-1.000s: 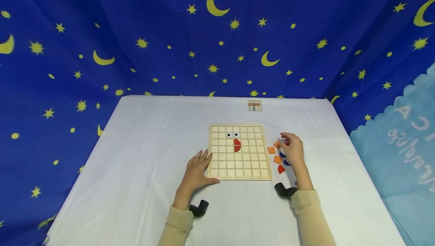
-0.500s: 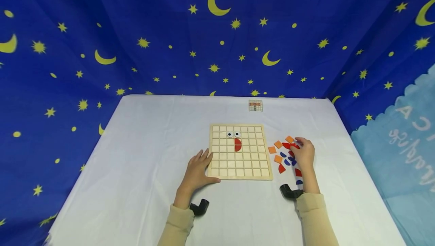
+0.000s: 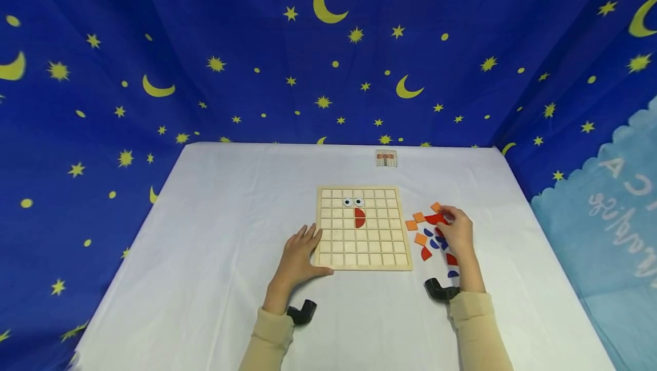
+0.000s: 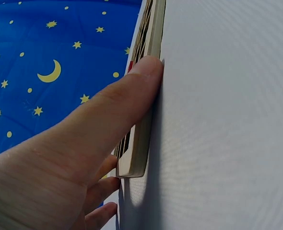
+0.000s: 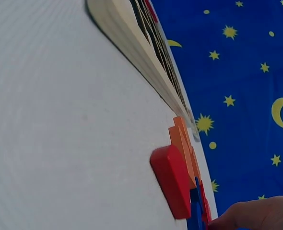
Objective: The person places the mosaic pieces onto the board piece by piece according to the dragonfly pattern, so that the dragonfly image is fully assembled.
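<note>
A wooden grid board (image 3: 382, 239) lies on the white table with two round eye pieces (image 3: 348, 202) and two red quarter-circles (image 3: 359, 213) forming a half-disc on it. At the board's front-left corner rests my left hand (image 3: 296, 260), fingers spread along the left side. Its thumb (image 4: 127, 93) presses the front edge. My right hand (image 3: 458, 233) is over the loose pieces right of the board. Its thumb and fingertips are bent close to some red pieces (image 3: 433, 219); whether they pinch one is hidden.
Near the right hand lie orange squares (image 3: 421, 239), blue half-discs (image 3: 434, 244) and a red quarter-circle (image 3: 426, 253). A small pattern card (image 3: 386, 158) is at the table's back. Black wrist-worn devices (image 3: 303, 313) are on both wrists. A starry blue curtain (image 3: 267, 46) surrounds the table.
My right hand has moved right and slightly toward me over the loose pieces, uncovering red, orange and blue ones; in the last half second it barely shifts. The left hand stays on the board.
</note>
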The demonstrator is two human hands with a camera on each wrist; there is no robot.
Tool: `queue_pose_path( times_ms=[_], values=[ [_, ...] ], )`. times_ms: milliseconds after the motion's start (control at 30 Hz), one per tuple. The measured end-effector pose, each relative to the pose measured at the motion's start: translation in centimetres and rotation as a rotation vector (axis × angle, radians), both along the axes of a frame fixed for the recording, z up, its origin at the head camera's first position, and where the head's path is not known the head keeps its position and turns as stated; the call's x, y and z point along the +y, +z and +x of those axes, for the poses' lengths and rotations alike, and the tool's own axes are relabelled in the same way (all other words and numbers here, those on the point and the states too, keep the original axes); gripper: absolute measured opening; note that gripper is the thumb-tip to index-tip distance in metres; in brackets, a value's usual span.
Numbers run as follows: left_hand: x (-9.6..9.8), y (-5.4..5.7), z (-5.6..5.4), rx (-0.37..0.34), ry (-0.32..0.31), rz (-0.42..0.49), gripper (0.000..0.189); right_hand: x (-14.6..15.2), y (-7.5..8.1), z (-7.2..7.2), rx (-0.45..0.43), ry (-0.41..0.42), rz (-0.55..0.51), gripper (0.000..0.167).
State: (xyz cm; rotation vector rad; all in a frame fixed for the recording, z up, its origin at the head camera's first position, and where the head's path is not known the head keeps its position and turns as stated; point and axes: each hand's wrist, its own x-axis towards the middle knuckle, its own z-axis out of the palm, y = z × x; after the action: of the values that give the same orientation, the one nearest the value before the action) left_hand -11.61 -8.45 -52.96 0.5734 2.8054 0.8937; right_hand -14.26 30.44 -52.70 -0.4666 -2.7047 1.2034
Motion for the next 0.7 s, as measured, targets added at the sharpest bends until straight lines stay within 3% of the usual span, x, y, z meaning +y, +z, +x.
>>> queue_pose_path(
  times_ms=[433, 700],
  values=[
    [0.2, 0.2, -0.1, 0.004, 0.012, 0.016, 0.1, 1.7, 0.2, 0.5, -0.008, 0.008, 0.024, 0.044],
    [0.3, 0.4, 0.1, -0.009, 0.012, 0.011, 0.1, 2.7, -0.4, 0.6, 0.048, 0.022, 0.06, 0.042]
  ],
)
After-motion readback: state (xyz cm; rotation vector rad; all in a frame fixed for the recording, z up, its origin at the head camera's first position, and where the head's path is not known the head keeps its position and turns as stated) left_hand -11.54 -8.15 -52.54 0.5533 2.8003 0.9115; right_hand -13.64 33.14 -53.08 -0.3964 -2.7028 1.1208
